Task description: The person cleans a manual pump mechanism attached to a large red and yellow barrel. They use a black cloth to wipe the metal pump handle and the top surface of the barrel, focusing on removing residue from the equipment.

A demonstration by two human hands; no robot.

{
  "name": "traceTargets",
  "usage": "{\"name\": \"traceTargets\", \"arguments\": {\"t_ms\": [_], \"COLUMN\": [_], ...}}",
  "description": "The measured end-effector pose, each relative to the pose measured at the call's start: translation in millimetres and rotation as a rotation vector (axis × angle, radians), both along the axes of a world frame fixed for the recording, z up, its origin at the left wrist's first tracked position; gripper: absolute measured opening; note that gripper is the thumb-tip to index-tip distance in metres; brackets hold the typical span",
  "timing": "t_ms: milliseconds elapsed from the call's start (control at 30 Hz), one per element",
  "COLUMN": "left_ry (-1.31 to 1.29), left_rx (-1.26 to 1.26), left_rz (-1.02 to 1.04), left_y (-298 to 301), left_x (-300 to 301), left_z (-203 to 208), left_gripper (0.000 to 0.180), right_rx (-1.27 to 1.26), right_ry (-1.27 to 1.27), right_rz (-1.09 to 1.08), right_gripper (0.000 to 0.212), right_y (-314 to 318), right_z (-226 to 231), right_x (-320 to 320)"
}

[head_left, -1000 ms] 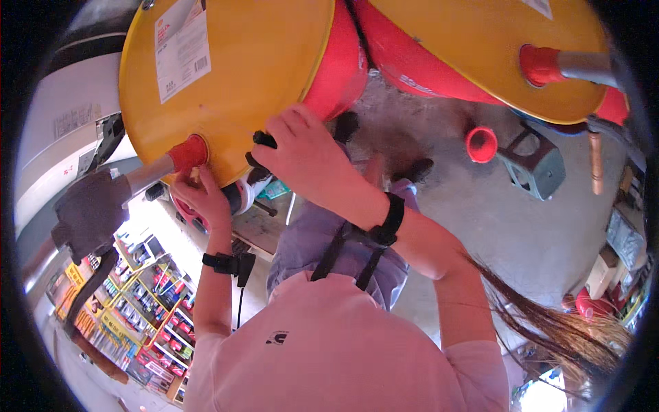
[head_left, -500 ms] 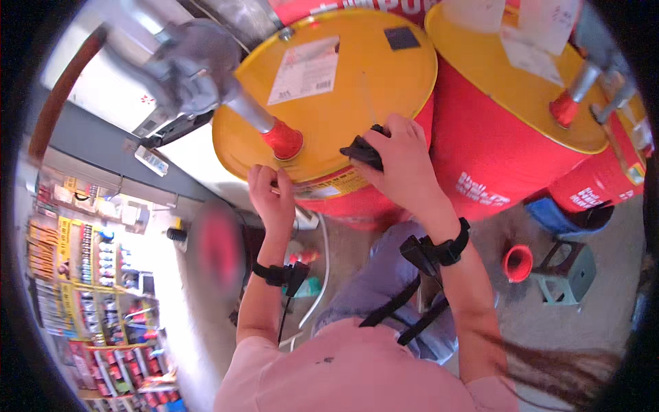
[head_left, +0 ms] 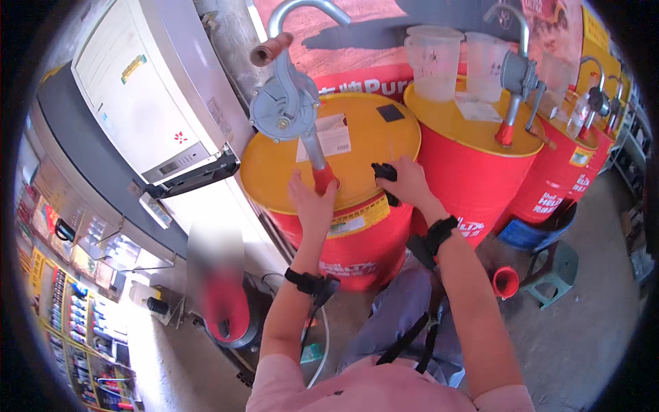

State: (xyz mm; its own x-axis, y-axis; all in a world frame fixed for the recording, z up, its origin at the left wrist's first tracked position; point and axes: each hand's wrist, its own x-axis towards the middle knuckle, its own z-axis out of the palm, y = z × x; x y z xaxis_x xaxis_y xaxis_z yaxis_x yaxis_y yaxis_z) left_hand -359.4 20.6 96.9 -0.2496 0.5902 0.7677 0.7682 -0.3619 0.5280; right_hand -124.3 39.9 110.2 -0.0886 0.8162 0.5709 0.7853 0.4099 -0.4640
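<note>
Before me stands a red drum (head_left: 367,255) with a yellow lid (head_left: 374,147). A grey hand-crank pump (head_left: 283,110) rises from it through a red collar (head_left: 324,178). My left hand (head_left: 312,206) is at this collar, fingers and thumb apart on either side of it; whether they touch it is hard to tell. Over the lid's right front edge, my right hand (head_left: 410,184) is closed on a crumpled black cloth (head_left: 386,173), which sticks out past the fingers. Both wrists wear black straps.
More red drums (head_left: 473,172) with pumps line the right, clear plastic jugs (head_left: 434,62) on one lid. A green stool (head_left: 552,275) and a red funnel (head_left: 505,282) are on the floor. Left are a white cabinet (head_left: 137,89), a person seated low and stocked shelves (head_left: 68,323).
My view has tilted up, showing more of the pump and drums. The left hand has gone from the lid's front rim to the collar and spread its fingers. The right still grips the cloth.
</note>
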Motion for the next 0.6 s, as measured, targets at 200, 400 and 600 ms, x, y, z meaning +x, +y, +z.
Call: {"name": "traceTargets", "arguments": {"t_ms": [200, 400, 600], "left_ry": [-0.589, -0.226, -0.111], "left_rx": [-0.189, 0.504, 0.477], "left_rz": [-0.224, 0.154, 0.148], "left_y": [53, 6, 12], "left_x": [31, 41, 36], "left_z": [54, 122, 149], "left_gripper": [0.096, 0.113, 0.116], "right_rx": [0.004, 0.100, 0.135], "right_ry": [0.045, 0.101, 0.152], "right_rz": [0.005, 0.058, 0.038], "right_gripper": [0.036, 0.036, 0.034], "right_y": [0, 0, -2], "right_z": [-3, -4, -13], "right_x": [-2, -2, -1]}}
